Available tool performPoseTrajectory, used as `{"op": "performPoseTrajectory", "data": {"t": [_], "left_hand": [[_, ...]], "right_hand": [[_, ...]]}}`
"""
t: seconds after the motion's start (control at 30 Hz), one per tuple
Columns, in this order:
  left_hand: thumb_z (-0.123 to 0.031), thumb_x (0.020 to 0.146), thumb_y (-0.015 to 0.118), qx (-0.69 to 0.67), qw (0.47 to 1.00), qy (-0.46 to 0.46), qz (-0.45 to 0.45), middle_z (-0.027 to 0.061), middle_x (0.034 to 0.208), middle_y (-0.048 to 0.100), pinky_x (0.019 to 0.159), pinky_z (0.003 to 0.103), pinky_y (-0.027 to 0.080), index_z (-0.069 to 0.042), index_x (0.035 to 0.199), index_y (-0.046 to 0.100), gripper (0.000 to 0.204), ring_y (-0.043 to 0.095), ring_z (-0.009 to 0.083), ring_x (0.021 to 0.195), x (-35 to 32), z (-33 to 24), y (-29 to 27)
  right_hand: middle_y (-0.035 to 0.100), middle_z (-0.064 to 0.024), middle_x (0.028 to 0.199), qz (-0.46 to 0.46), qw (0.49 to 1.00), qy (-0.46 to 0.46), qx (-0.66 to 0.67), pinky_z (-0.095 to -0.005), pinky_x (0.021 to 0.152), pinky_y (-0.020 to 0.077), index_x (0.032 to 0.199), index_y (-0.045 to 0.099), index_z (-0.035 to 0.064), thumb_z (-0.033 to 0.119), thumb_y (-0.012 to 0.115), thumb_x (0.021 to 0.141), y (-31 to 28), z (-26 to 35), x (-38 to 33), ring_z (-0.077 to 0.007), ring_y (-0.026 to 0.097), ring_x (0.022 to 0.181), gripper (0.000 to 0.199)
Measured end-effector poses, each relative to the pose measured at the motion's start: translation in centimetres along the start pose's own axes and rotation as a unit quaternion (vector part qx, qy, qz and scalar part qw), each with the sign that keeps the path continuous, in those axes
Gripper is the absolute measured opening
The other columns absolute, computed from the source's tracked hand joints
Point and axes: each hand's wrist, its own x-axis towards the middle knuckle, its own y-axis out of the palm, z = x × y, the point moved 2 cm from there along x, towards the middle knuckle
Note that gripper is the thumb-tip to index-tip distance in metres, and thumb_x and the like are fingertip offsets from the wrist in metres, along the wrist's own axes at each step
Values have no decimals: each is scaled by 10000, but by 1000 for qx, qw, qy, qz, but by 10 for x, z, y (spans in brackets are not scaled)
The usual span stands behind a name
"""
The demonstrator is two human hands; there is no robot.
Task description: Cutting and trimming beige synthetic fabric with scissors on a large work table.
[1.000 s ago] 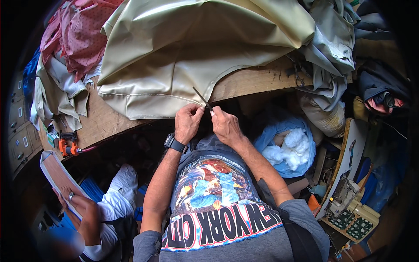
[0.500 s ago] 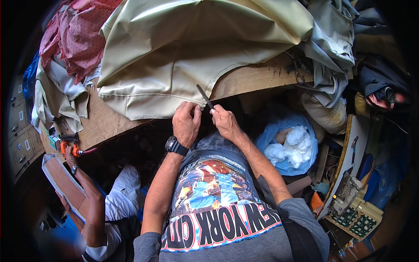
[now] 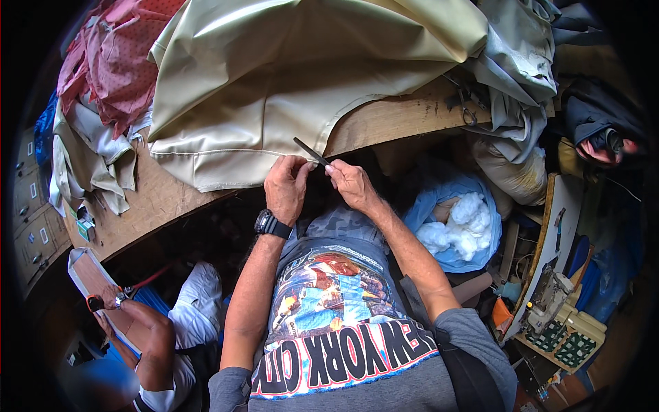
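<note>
A large sheet of shiny beige leatherette (image 3: 268,103) with a stitched seam near its lower edge is draped over the wooden workbench. My left hand (image 3: 286,185) pinches the sheet's near corner between thumb and fingertips. In my right hand (image 3: 353,185) is a slim, dark, flat blade (image 3: 310,150), pointing up and to the left. The blade crosses just over the corner, close to my left fingertips. Whether its edge touches the material cannot be made out.
At lower left a co-worker's hand (image 3: 110,296) holds an orange-and-black tool against a long brown panel (image 3: 88,271). White stuffing (image 3: 467,223) fills a blue bag at right. Scissors (image 3: 469,115) lie on the bench (image 3: 412,117). A sewing machine (image 3: 549,302) stands at lower right.
The blade has tilted further left and its tip is lower. Both my hands have shifted slightly left. The co-worker's orange tool has moved from the bench edge down to the panel.
</note>
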Motion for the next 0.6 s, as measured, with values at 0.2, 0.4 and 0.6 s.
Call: {"op": "performPoseTrajectory", "data": {"t": [0.2,0.4,0.6], "left_hand": [[-102,887,775,-5,1000,-5,-11,127,840,678,642,369,534,-15,930,694,126,667,251,687,-6,-3,-3],[-333,929,802,-399,800,-430,127,81,1220,683,902,373,565,-5,1362,596,581,680,184,981,-62,44,25],[-277,960,758,-645,683,-342,16,19,1336,649,1193,539,303,-117,1302,632,398,536,205,1333,-58,88,30]], "right_hand": [[572,-65,648,2,998,22,60,-345,580,464,956,650,21,314,548,1063,2,-1,2,-173,560,596,328],[578,-41,647,-18,990,48,128,-343,578,463,997,646,13,308,510,1069,-5,15,-7,-149,566,600,333],[584,-45,653,-24,995,44,91,-347,585,474,1027,642,14,290,527,1061,-13,16,-5,-144,574,604,301]]}}
